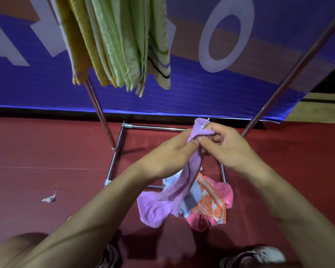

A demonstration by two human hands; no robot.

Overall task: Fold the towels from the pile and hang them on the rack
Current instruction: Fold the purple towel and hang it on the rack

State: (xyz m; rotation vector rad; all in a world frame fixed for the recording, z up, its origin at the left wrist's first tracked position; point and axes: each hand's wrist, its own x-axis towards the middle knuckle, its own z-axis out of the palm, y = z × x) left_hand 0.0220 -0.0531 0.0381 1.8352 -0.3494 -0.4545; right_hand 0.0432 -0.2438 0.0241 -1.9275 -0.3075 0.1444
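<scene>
Shoes [253,256]: at the lower edge, on the red floor [46,147]; blurred.

Pile [207,206]: on the floor just ahead of the feet, lying over the near bar of the rack's base. Visible in it: a pink towel, an orange-patterned one, a pale blue one. Exact count cannot be told.

Lilac towel [190,171]: lifted, top edge at hand height, lower end trailing down onto the pile. Still bunched lengthwise; not yet folded.

Left hand [172,155]: fingers curled, pinching the lilac towel just below its top edge.

Right hand [226,144]: fingers curled, pinching the top edge beside the left, the two hands touching. A small tag shows at that corner.

Paper scrap [49,198]: on the floor, well left of the pile.

Rack [103,117]: chrome tube frame, square base on the floor, uprights rising left and right.

Hung towels [114,41]: several folded towels, yellow and green, one striped, packed side by side at the rack's upper left. The bar itself is out of view.

Banner [240,84]: blue with pale lettering, behind the rack.

Progress, as judged: past the midpoint. Several towels hung; one in hand awaiting its fold; a few left in the pile.

Containers: none in view; the pile lies loose on the floor.
</scene>
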